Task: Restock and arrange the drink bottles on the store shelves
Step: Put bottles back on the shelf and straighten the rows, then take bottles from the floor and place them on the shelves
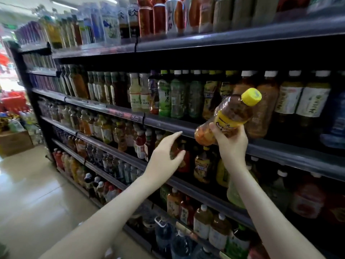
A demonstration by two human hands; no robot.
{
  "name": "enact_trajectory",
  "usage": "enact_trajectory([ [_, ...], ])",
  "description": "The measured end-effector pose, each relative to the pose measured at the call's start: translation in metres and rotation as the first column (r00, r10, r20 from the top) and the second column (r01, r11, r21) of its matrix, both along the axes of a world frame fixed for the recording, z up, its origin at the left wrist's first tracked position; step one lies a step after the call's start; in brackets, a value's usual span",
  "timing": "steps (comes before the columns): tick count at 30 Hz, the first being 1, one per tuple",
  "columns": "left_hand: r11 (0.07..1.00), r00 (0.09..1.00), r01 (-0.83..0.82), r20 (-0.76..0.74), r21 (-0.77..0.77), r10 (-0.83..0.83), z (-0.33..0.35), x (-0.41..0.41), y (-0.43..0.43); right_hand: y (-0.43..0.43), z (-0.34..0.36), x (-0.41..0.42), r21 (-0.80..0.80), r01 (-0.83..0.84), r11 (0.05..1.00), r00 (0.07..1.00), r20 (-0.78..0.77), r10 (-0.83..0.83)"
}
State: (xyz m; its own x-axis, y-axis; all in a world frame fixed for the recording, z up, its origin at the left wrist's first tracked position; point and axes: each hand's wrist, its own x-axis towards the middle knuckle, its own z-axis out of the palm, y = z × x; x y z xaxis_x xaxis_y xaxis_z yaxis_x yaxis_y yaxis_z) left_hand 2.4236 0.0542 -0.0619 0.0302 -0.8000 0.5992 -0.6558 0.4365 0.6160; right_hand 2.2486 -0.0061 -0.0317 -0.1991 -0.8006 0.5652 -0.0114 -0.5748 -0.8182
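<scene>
My right hand (230, 141) grips the lower body of an amber tea bottle (231, 113) with a yellow cap and yellow label. The bottle is tilted, cap up and to the right, in front of the second shelf's edge (270, 149). Behind it stand similar amber bottles (261, 109) on that shelf. My left hand (166, 156) is open with fingers stretched, reaching toward the red and dark bottles (183, 161) on the shelf below; it holds nothing.
The long dark shelving unit (115, 48) runs from far left to right, packed with drink bottles on every level. A cardboard box (14, 142) and red baskets (14, 102) stand at the aisle's far left. The tiled floor (37, 193) lies at lower left.
</scene>
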Motion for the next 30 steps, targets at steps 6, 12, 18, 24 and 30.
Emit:
enact_trajectory([
  [6, 0.996, 0.996, 0.083, 0.011, -0.030, -0.083, 0.015, 0.055, -0.075, -0.070, 0.014, 0.041, -0.060, 0.213, 0.975, 0.976, -0.037, -0.215],
  [12, 0.971, 0.970, 0.237, 0.055, 0.025, -0.238, 0.033, 0.087, -0.158, -0.127, 0.028, 0.074, 0.019, 0.416, 0.909, 0.897, -0.177, -0.406],
  [18, 0.938, 0.934, 0.327, 0.111, 0.116, -0.339, 0.037, 0.091, -0.226, -0.176, 0.033, 0.098, 0.146, 0.584, 0.799, 0.787, -0.344, -0.512],
  [24, 0.928, 0.909, 0.356, 0.190, 0.112, -0.371, 0.028, 0.076, -0.265, -0.203, 0.039, 0.100, 0.253, 0.662, 0.705, 0.715, -0.496, -0.493],
  [30, 0.908, 0.911, 0.402, 0.143, -0.115, -0.386, -0.005, 0.065, -0.253, -0.171, 0.010, 0.105, 0.211, 0.658, 0.723, 0.676, -0.588, -0.444],
])
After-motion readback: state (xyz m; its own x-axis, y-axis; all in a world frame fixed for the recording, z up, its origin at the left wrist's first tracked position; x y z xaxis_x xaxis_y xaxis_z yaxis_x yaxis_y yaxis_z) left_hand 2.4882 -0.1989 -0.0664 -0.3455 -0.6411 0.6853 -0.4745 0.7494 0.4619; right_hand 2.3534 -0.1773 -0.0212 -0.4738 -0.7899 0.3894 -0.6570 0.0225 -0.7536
